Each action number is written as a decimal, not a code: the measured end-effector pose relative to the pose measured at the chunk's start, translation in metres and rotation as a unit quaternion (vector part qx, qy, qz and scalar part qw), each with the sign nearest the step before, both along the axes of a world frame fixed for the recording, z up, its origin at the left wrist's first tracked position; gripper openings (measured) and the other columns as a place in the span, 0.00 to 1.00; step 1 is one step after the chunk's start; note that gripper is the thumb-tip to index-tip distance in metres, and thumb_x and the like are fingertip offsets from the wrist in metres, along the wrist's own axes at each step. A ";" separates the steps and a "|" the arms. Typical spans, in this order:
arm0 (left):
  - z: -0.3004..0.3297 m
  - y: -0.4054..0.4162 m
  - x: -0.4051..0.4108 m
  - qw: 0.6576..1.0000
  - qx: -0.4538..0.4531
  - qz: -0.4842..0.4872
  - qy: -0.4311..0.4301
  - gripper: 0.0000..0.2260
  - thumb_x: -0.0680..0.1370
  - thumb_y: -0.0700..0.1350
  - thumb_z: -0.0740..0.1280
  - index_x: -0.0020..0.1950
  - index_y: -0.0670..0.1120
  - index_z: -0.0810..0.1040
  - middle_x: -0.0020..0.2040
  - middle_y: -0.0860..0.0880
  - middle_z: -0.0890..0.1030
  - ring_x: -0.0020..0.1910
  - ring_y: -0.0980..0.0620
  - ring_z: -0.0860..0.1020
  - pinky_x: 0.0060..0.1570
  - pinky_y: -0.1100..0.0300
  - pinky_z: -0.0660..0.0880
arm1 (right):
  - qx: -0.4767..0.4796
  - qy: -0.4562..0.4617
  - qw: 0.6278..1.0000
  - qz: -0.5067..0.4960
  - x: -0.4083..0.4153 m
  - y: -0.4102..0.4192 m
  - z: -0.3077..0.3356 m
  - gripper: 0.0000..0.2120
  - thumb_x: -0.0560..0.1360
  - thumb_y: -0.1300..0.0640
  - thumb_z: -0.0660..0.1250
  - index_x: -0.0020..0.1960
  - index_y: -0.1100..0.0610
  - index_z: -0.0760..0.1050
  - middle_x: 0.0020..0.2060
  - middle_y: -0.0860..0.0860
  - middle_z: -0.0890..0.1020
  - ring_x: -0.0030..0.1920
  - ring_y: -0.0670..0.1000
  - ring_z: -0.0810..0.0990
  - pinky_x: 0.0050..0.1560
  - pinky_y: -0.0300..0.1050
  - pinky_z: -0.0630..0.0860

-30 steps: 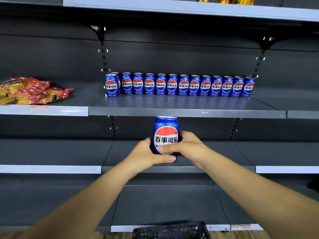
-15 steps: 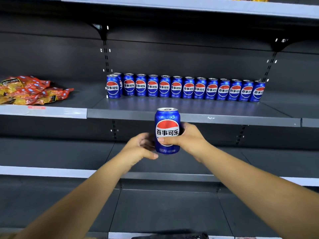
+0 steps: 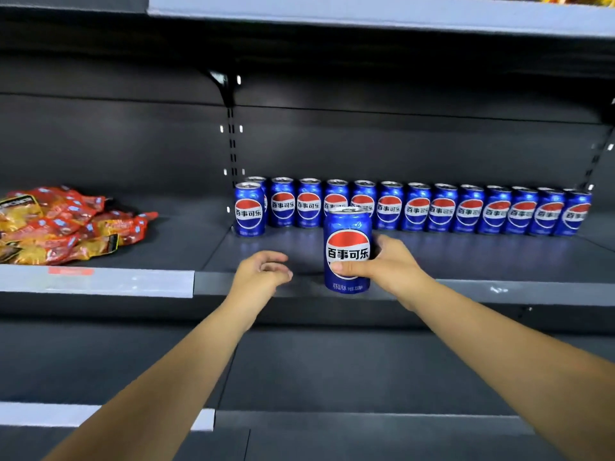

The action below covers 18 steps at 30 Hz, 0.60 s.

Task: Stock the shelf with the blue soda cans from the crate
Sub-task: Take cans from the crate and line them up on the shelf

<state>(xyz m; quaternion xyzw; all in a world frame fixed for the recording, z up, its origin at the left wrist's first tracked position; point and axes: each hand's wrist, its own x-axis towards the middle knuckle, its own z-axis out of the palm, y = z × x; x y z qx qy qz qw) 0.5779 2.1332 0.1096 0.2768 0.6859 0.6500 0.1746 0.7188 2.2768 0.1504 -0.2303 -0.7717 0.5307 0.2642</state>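
Snack packets (image 3: 63, 224) lie left of can row (image 3: 416, 207).

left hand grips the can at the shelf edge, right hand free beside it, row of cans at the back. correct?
Hands are swapped. In the head view the right hand has the grip on the can; the left hand is free beside it. The row of cans does stand at the back of the shelf.

Dark shelf (image 3: 466, 257) bears a back row of blue cans (image 3: 416, 207); snack packets (image 3: 63, 224) lie left
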 end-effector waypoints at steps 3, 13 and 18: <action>0.001 0.008 -0.034 1.000 0.009 0.015 -0.008 0.10 0.74 0.33 0.67 0.47 0.48 0.77 0.40 0.49 0.78 0.41 0.54 0.76 0.37 0.63 0.72 | -0.004 0.001 1.000 -0.014 -0.034 0.008 -0.002 0.21 0.60 0.59 0.81 0.48 0.51 0.75 0.45 0.47 0.83 0.49 0.47 0.82 0.51 0.45 0.78; 0.017 0.034 -0.108 0.999 0.023 0.005 -0.047 0.13 0.74 0.33 0.67 0.56 0.43 0.73 0.42 0.48 0.76 0.39 0.54 0.75 0.38 0.59 0.71 | 0.009 -0.018 0.999 -0.034 -0.117 0.024 -0.019 0.25 0.60 0.58 0.81 0.54 0.54 0.75 0.46 0.46 0.82 0.48 0.44 0.80 0.46 0.37 0.75; 0.018 0.042 -0.144 0.998 0.032 0.052 -0.029 0.19 0.73 0.33 0.68 0.61 0.45 0.69 0.51 0.47 0.74 0.49 0.49 0.74 0.44 0.58 0.69 | 0.014 -0.027 0.998 -0.049 -0.151 0.039 -0.022 0.25 0.60 0.59 0.81 0.53 0.54 0.75 0.45 0.46 0.82 0.47 0.44 0.80 0.48 0.38 0.74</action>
